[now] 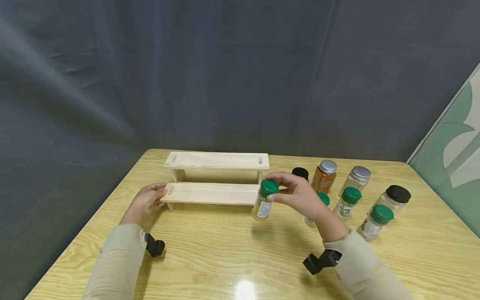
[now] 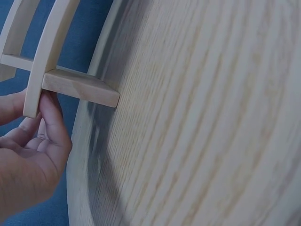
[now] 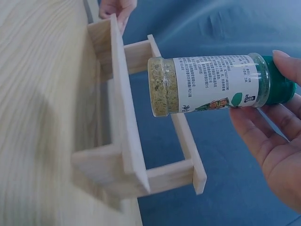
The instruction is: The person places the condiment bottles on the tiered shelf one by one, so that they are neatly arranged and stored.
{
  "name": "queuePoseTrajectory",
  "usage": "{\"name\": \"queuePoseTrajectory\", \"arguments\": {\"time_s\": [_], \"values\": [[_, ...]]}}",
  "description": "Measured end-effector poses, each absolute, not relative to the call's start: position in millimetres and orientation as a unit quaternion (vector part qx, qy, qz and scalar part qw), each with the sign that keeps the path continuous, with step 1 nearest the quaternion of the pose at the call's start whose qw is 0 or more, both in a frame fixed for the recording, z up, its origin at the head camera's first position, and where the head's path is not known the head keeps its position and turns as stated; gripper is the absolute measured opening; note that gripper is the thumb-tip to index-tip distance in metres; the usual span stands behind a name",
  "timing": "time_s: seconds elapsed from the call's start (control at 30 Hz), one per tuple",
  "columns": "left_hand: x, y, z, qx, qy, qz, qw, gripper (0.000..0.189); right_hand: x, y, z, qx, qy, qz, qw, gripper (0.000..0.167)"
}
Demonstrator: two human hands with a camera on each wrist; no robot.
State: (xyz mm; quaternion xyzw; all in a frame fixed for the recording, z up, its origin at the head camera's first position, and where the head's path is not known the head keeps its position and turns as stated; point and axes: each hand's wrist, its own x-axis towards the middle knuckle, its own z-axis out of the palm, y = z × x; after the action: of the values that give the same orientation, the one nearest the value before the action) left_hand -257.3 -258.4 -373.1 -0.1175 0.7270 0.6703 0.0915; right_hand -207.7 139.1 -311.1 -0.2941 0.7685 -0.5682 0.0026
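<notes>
A two-tier wooden rack (image 1: pixel 215 193) stands toward the back of the table. My left hand (image 1: pixel 148 199) pinches the left end of its lower board, thumb above and fingers below, as the left wrist view shows at the board's end (image 2: pixel 34 101). By its green lid, my right hand (image 1: pixel 296 193) holds a spice jar (image 1: pixel 261 207) just in front of the lower board's right end. In the right wrist view the spice jar (image 3: pixel 211 84) has a white printed label and greenish-brown contents, and the right hand's fingers (image 3: pixel 256 134) wrap the lid.
Right of the rack stand several more jars: an orange-brown one with a silver lid (image 1: pixel 324 178), a second silver-lidded jar (image 1: pixel 355 180), green-lidded jars (image 1: pixel 345 204) and black-lidded ones (image 1: pixel 393 198). A dark curtain (image 1: pixel 240 75) hangs behind the table (image 1: pixel 210 258).
</notes>
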Motion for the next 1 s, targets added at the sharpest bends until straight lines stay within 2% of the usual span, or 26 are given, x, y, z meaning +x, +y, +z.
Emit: {"name": "queuePoseTrajectory", "arguments": {"time_s": [0.53, 1.0], "values": [[-257, -256, -373, -0.121, 0.727, 0.670, 0.087, 0.049, -234, 96, -294, -0.310, 0.760, -0.570, 0.033, 0.044], [-258, -258, -374, -0.119, 0.725, 0.672, 0.090, 0.049, -255, 65, -282, -0.304, 0.784, -0.541, 0.021, 0.042]]}}
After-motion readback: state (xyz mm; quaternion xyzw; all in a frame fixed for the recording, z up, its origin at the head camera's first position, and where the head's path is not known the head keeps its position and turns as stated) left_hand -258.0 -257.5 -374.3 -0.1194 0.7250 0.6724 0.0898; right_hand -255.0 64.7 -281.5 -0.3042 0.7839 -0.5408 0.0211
